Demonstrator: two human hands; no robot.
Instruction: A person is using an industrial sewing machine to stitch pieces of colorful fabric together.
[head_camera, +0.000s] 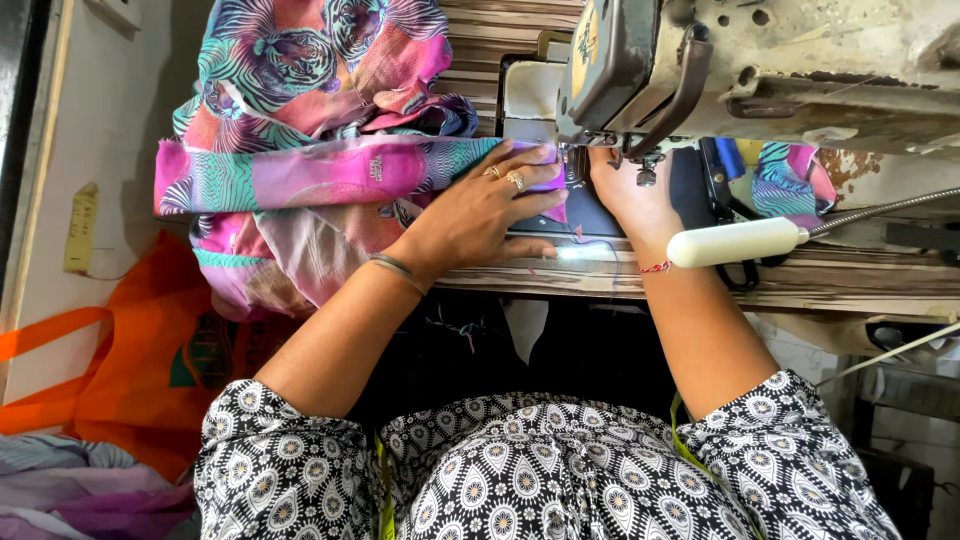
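Pink, teal and purple printed fabric (330, 170) fills the upper left of the frame, heaped on a striped wooden sewing table (860, 285), with one folded strip running rightward to the needle area of a worn grey sewing machine (780, 70) at the upper right. The left hand (480, 205) lies flat on this strip near the frame's centre, fingers spread and pressing the cloth down beside the presser foot, two rings on it and a thin bangle at the wrist. The right hand (630, 195) sits just right of the needle, under the machine head, palm down on the dark bed; its fingertips are hidden, so I cannot tell whether it grasps anything. A white gooseneck lamp (735, 242) crosses above that wrist. An orange bag (130, 370) sits at the lower left.
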